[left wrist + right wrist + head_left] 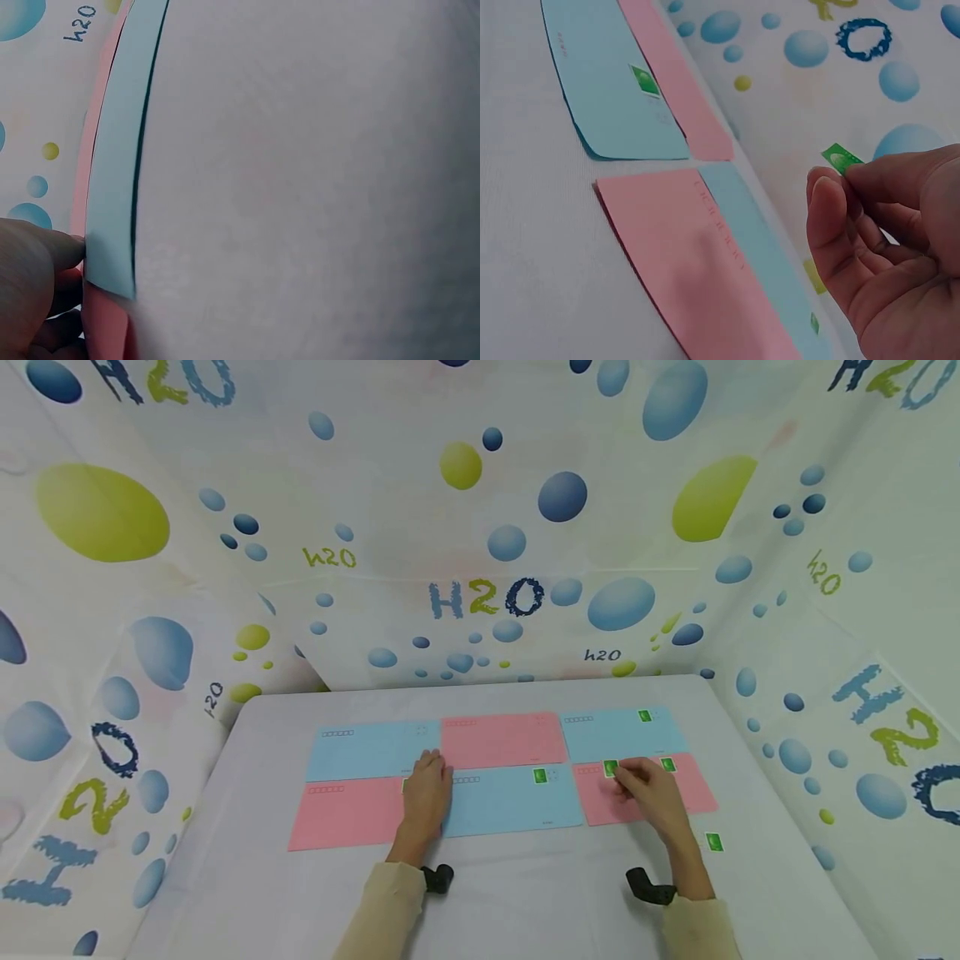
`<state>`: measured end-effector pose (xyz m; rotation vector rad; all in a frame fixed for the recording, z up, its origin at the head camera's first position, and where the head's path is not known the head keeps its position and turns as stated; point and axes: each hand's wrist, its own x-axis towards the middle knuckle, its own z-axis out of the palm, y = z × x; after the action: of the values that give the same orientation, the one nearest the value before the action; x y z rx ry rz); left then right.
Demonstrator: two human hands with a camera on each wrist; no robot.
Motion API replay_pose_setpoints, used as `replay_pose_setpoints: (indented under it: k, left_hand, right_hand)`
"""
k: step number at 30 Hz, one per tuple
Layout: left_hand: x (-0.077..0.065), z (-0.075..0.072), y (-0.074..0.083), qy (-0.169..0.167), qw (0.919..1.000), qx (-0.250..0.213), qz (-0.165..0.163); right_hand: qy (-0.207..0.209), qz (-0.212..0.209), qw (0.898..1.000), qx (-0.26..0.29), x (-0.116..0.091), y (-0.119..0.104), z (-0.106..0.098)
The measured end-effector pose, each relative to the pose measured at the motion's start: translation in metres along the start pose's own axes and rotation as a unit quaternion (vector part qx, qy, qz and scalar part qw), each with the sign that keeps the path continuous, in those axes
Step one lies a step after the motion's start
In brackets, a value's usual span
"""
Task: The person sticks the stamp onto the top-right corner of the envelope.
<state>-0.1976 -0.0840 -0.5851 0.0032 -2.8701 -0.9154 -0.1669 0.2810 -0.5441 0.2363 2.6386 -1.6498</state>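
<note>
My right hand (pixel 658 793) pinches a small green stamp (pixel 841 159) between thumb and fingers, held above the lower right pink envelope (pixel 600 806). That envelope bears a green stamp (pixel 668 764) near its upper right corner. My left hand (pixel 427 797) rests where the lower left pink envelope (pixel 345 818) meets the lower middle blue envelope (pixel 510 810). The hand partly hides a green stamp (pixel 406 786) on the pink one. On the lower middle blue envelope sits another stamp (pixel 540 776). In the left wrist view, the thumb (pixel 67 250) touches the envelopes' edge.
Behind lie an upper left blue envelope (pixel 360 756), an upper middle pink one (pixel 502 743) and an upper right blue one (pixel 607 739) with a stamp (pixel 645 716). A loose stamp (pixel 715 842) is on the white table (pixel 525 902). Patterned sheets (pixel 405 527) surround the table.
</note>
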Motion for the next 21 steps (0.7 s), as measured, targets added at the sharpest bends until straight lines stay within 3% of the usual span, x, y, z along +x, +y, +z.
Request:
replay_pose_setpoints:
  k: [12, 21]
  left_hand:
    - [-0.002, -0.003, 0.001, 0.016, 0.9998, -0.009, 0.008]
    - [-0.003, -0.004, 0.004, 0.014, 0.9999, -0.005, 0.001]
  right_hand:
    - [0.012, 0.013, 0.998, 0.056, 0.024, -0.020, 0.018]
    - [-0.004, 0.015, 0.999, 0.051, 0.036, -0.029, 0.028]
